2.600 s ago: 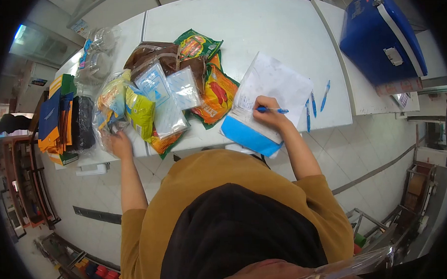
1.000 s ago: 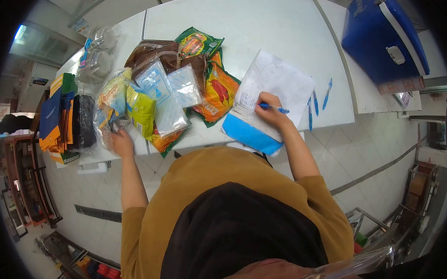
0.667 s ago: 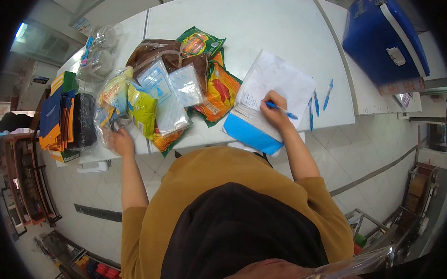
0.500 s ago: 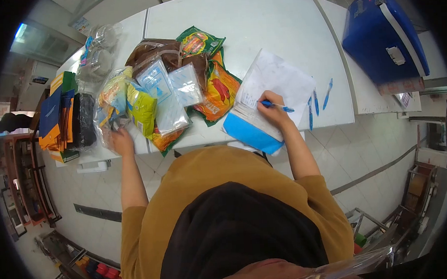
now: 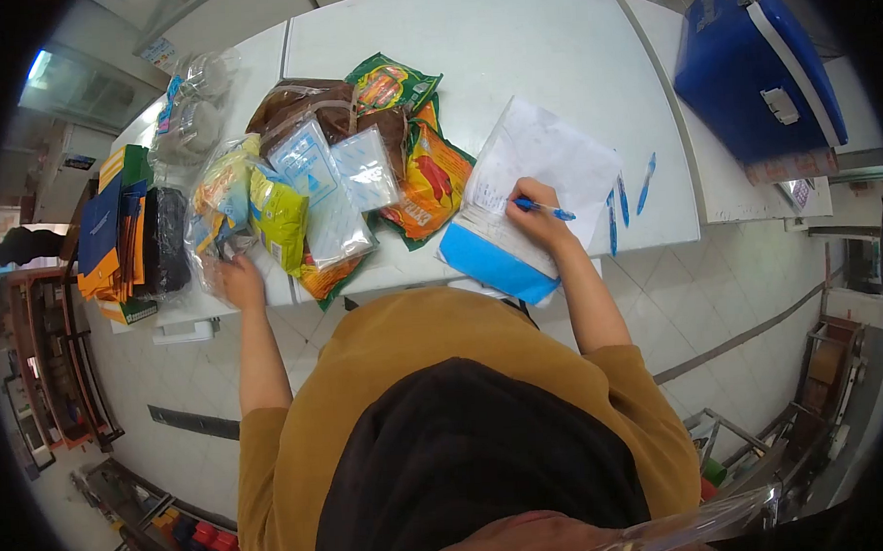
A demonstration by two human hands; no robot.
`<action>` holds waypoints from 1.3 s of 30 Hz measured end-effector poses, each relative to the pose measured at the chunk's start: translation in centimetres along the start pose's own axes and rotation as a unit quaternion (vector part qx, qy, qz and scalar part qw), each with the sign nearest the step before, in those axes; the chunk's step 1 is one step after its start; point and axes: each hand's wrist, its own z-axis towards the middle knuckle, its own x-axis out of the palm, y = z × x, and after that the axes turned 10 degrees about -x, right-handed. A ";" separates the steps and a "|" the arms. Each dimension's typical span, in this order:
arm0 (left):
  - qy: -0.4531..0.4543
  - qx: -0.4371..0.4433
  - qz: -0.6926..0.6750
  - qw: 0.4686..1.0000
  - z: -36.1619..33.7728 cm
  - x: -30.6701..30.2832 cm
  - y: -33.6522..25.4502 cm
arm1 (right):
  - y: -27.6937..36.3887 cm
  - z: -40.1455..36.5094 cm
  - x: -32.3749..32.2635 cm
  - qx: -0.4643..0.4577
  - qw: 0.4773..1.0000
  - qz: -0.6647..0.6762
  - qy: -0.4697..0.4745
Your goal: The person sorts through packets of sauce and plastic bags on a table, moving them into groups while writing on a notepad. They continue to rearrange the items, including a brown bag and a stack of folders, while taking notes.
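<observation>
A blue pen (image 5: 560, 212) is pinched in my right hand (image 5: 534, 210), its tip down on a written sheet of paper (image 5: 545, 153). Under that wrist lies a pad with a bright blue strip (image 5: 495, 263) along its near edge. At the table's front edge, my left hand (image 5: 242, 282) has its fingers curled at the lower end of a clear plastic bag (image 5: 204, 251); part of the fingers is hidden. Beside this bag sits a yellow-green packet (image 5: 279, 219). Flat clear-wrapped packs (image 5: 321, 187) overlap an orange packet (image 5: 429, 178) and a brown bag (image 5: 301, 106).
Several blue pens (image 5: 645, 183) lie right of the paper on the white table (image 5: 490, 37). A blue cooler box (image 5: 758, 75) stands at the far right. Left are clear plastic containers (image 5: 193, 119), a black wrapped pack (image 5: 167, 238) and upright orange and blue folders (image 5: 105, 231).
Both hands keep nearly the same places, with the pen still against the paper. The whole view shifts very slightly.
</observation>
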 end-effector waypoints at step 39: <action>0.018 -0.010 -0.025 0.999 -0.5 -1.7 -1.2 | 0.7 0.2 -0.2 0.046 0.999 -0.020 0.008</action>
